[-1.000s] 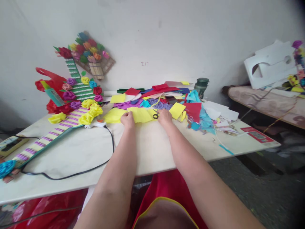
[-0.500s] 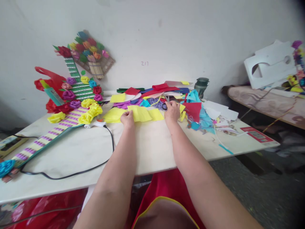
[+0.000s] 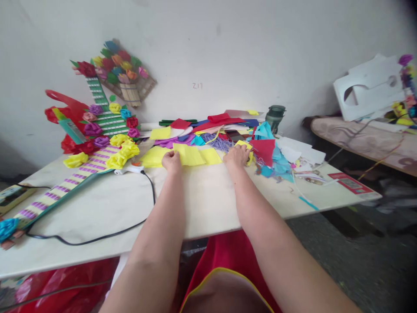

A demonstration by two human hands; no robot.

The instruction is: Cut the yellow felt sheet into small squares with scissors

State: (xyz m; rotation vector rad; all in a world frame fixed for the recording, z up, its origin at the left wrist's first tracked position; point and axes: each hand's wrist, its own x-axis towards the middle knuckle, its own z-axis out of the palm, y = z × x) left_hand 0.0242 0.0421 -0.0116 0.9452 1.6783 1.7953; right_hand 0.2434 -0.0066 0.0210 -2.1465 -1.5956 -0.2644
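My left hand pinches the left part of a folded yellow paper strip between thumb and fingers; it looks like crepe paper. More yellow paper lies flat to the left of that hand. Just past the strip's right end, my right hand rests palm down, fingers spread and bent over small yellow paper pieces. What lies beneath its palm is hidden, and the scissors do not show.
Behind the hands lies a pile of coloured paper with purple shreds and a red sheet. A green-lidded bottle stands at the back. Left are a flower-covered guitar shape, a white glue gun and its black cord.
My right hand has gone from holding black-handled scissors to lying over the yellow pieces, slightly nearer and to the right. The scissors have dropped from sight. My left hand keeps its pinch.
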